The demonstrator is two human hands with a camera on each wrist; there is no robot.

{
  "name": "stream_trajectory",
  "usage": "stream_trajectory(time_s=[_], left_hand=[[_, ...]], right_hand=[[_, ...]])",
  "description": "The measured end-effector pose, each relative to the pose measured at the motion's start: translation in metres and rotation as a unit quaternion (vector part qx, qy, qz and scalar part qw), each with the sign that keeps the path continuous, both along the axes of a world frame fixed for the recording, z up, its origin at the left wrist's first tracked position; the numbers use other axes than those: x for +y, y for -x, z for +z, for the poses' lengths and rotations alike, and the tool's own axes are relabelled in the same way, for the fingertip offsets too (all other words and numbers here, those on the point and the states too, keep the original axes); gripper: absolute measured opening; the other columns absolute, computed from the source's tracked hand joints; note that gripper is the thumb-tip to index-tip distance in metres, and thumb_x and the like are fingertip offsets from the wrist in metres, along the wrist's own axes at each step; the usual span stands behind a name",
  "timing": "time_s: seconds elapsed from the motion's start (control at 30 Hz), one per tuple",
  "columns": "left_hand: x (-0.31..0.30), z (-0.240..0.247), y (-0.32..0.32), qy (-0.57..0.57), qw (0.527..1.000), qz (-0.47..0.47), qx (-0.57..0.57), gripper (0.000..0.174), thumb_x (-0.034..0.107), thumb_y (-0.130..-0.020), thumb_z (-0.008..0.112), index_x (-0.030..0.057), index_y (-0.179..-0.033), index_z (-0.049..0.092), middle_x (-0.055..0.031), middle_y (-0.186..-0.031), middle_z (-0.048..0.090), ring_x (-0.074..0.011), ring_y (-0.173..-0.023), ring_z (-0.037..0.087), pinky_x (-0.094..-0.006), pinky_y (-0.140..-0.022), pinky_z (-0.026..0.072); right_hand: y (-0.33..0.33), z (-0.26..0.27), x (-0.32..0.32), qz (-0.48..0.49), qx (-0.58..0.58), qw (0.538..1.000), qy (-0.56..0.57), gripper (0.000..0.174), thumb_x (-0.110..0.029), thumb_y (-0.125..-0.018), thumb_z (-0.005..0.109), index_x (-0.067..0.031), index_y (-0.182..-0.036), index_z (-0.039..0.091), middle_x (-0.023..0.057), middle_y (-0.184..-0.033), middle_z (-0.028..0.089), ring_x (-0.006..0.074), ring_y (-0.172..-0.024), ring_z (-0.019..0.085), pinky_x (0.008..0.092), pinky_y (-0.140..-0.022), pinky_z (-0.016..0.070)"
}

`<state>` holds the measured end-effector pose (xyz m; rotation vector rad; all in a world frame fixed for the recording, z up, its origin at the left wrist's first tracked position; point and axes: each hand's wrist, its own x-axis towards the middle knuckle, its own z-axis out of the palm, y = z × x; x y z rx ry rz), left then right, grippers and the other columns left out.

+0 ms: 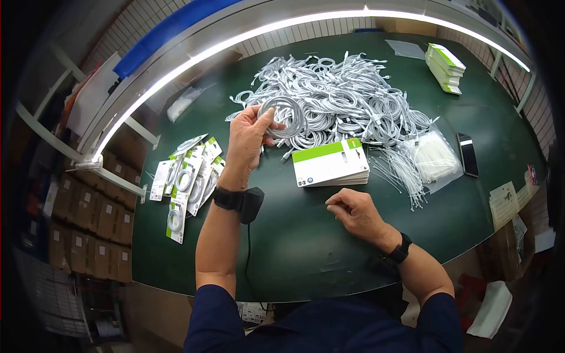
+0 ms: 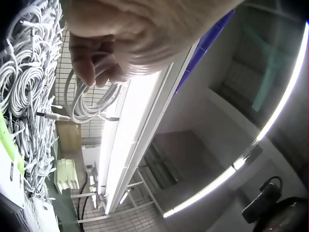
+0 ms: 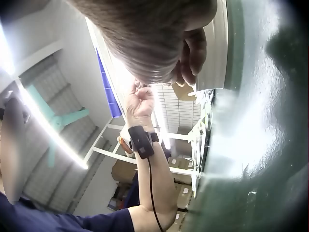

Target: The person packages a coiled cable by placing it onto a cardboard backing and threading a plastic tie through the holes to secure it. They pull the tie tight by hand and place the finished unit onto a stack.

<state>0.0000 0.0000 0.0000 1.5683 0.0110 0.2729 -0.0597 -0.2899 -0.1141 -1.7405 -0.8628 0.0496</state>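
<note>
Pinched between the thumb and fingers of my left hand (image 1: 246, 140) is a coiled grey-white cable (image 1: 299, 122), raised in front of the cable heap. The left wrist view shows the loops of this coil, with a plug (image 2: 59, 117) sticking out at its side. My right hand (image 1: 362, 216) is low over the table just in front of a stack of white and green packaging cards (image 1: 321, 166). Its fingers are loosely curled, with nothing visible in them. The stack's edge (image 3: 217, 53) stands beside those fingers in the right wrist view.
A big heap of coiled cables (image 1: 335, 94) covers the table's back. Carded cables (image 1: 187, 176) lie at left. White cable ties (image 1: 400, 173), a bag of ties (image 1: 435, 157) and a phone (image 1: 468, 154) are at right. Another card stack (image 1: 444, 67) stands at back right.
</note>
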Motion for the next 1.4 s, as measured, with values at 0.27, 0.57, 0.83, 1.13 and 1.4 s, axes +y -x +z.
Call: stream_trajectory(time_s=[0.27, 0.57, 0.83, 1.13, 1.4], left_hand=[[-0.037, -0.041, 0.068, 0.064, 0.982, 0.027, -0.177, 0.02, 0.013, -0.107, 0.066, -0.0036, -0.116, 0.071, -0.0028, -0.083, 0.067, -0.0074, -0.072, 0.063, -0.0229, -0.067, 0.0505], [-0.094, -0.042, 0.108, -0.361, 0.82, 0.021, -0.444, 0.026, -0.003, -0.085, 0.073, 0.0008, -0.111, 0.069, -0.0072, -0.069, 0.063, -0.0286, -0.076, 0.067, -0.0393, -0.069, 0.0518], [-0.084, -0.061, 0.108, -0.428, 0.742, 0.124, -0.501, 0.056, 0.043, -0.094, 0.078, -0.0051, -0.118, 0.064, -0.0111, -0.084, 0.061, -0.0338, -0.081, 0.062, -0.0461, -0.066, 0.0501], [-0.098, -0.068, 0.085, -0.415, 0.757, 0.006, -0.505, 0.02, 0.016, -0.095, 0.074, -0.0002, -0.106, 0.069, -0.0106, -0.081, 0.065, -0.0317, -0.078, 0.065, -0.0445, -0.071, 0.0529], [-0.117, -0.047, 0.11, -0.255, 0.856, -0.119, -0.433, 0.015, -0.007, -0.081, 0.085, 0.003, -0.081, 0.074, -0.0138, -0.072, 0.071, -0.0297, -0.069, 0.072, -0.037, -0.066, 0.0594]], right_hand=[[0.002, 0.01, -0.002, 0.076, 0.272, 0.958, -0.04, 0.027, -0.023, -0.108, 0.064, 0.0015, -0.115, 0.073, 0.0068, -0.096, 0.076, 0.0073, -0.069, 0.065, 0.0224, -0.061, 0.0551], [-0.003, 0.024, -0.005, 0.217, 0.445, 0.867, -0.059, 0.04, -0.028, -0.107, 0.063, 0.0019, -0.132, 0.068, 0.0039, -0.1, 0.073, 0.0024, -0.059, 0.051, 0.0176, -0.048, 0.0381], [0.018, 0.004, 0.017, 0.293, 0.587, 0.69, -0.305, 0.031, -0.031, -0.102, 0.074, -0.0033, -0.115, 0.069, -0.0033, -0.092, 0.066, 0.0017, -0.073, 0.057, 0.0174, -0.061, 0.0494], [-0.01, -0.002, 0.003, 0.286, 0.533, 0.758, -0.244, 0.031, -0.038, -0.105, 0.069, -0.0078, -0.104, 0.066, -0.006, -0.08, 0.062, -0.0007, -0.053, 0.041, 0.0176, -0.042, 0.0266], [-0.022, 0.001, -0.016, 0.319, 0.524, 0.742, -0.272, 0.024, -0.032, -0.107, 0.066, -0.0086, -0.104, 0.064, -0.0053, -0.078, 0.063, -0.0012, -0.048, 0.039, 0.0166, -0.04, 0.0256]])
